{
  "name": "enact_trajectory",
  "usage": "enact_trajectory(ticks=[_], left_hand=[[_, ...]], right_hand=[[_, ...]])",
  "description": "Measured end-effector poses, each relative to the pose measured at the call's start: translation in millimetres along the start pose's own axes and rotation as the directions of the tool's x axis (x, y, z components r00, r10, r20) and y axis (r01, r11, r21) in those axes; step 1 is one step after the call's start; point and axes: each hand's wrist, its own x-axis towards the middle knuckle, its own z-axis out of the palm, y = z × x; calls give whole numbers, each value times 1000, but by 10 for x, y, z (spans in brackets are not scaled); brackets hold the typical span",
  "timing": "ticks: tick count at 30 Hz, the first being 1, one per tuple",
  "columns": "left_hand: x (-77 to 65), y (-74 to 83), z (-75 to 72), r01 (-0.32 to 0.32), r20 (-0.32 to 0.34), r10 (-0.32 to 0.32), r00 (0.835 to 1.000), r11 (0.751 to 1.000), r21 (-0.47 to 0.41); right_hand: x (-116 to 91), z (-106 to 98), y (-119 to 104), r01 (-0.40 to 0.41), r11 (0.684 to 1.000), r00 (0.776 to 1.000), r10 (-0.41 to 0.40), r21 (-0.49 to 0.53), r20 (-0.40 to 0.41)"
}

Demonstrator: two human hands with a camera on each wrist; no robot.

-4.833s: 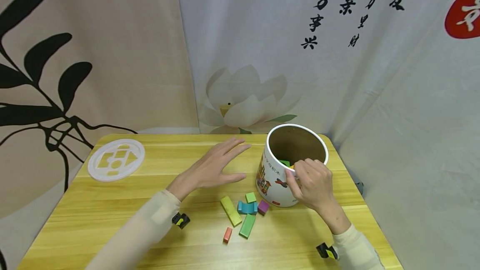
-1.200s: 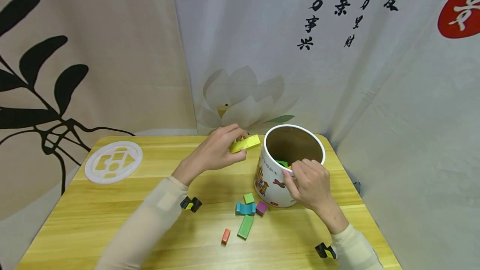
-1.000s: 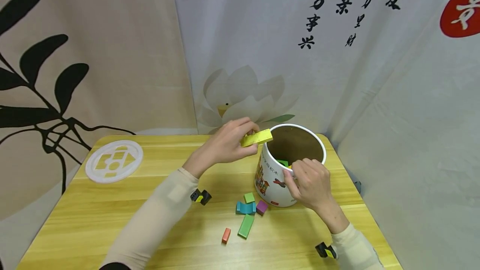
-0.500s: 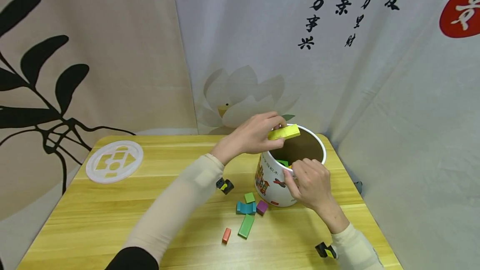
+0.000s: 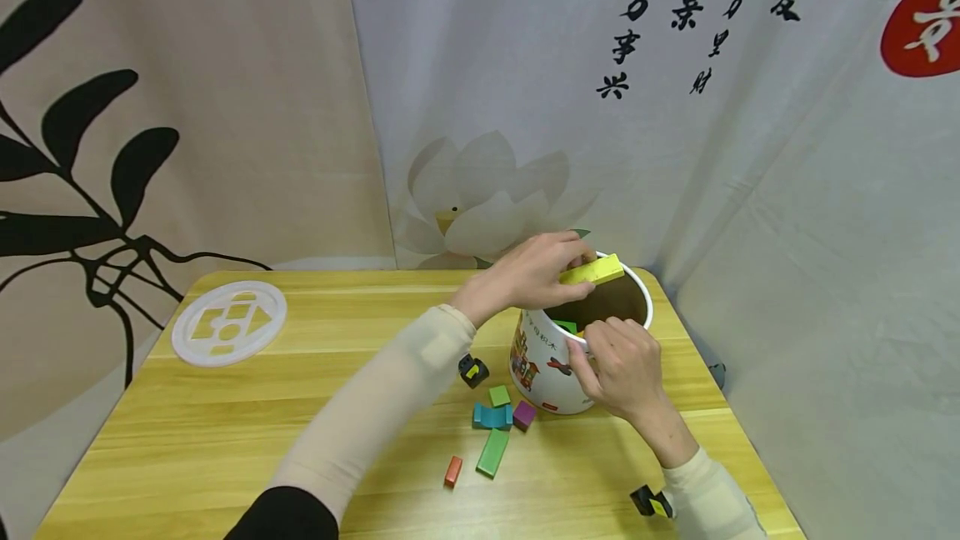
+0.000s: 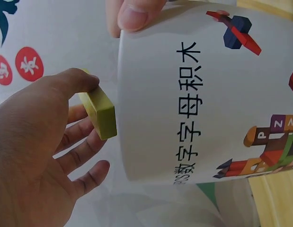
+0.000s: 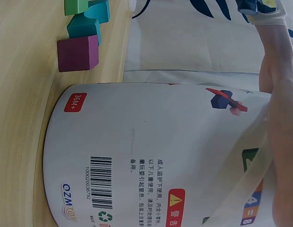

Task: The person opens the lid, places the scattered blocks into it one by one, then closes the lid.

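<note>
My left hand (image 5: pixel 534 273) pinches a yellow rectangular block (image 5: pixel 596 270) over the open mouth of a white printed bucket (image 5: pixel 542 357). Seen from the left wrist, the thumb and fingers hold the yellow block (image 6: pixel 102 113) by its sides, close to the bucket's rim. My right hand (image 5: pixel 621 369) grips the near right rim of the bucket, thumb outside, other fingers over the edge. Inside the bucket, a green block (image 5: pixel 566 327) shows partly; the rest of the inside is hidden. The right wrist view shows the bucket wall (image 7: pixel 122 127) with its barcode and warning label.
Left of the bucket's base lie a small green block (image 5: pixel 498 396), a blue arch block (image 5: pixel 492 417), a purple cube (image 5: pixel 524 416), a long green block (image 5: pixel 492 452) and a small red block (image 5: pixel 453 472). A white cut-out disc (image 5: pixel 185 338) lies on the wooden table (image 5: pixel 360 298) at the left.
The left hand picked up the yellow block from the table, then carried it up and right, over the bucket's mouth. The right hand stays on the rim.
</note>
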Motion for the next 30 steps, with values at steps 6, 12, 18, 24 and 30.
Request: enact_trajectory(ticks=[6,12,18,24,30], left_hand=[[41,9,78,8,24,-8,1000,1000,2],[29,14,112,1,35,-1,999,1000,-9],[-4,4,96,6,16,-8,1000,997,78],[-56,-11,81,28,44,-35,998,990,139],[-152,-24,58,42,57,-53,997,985,167]], right_hand=[[2,6,-6,3,1000,1000,-3,-6,6],[-3,12,-8,4,1000,1000,-4,-7,2],[-2,16,-1,11,1000,1000,-11,-10,-3],[0,20,4,21,1000,1000,-21,-14,-9],[1,18,0,24,1000,1000,-24,-16,-15]])
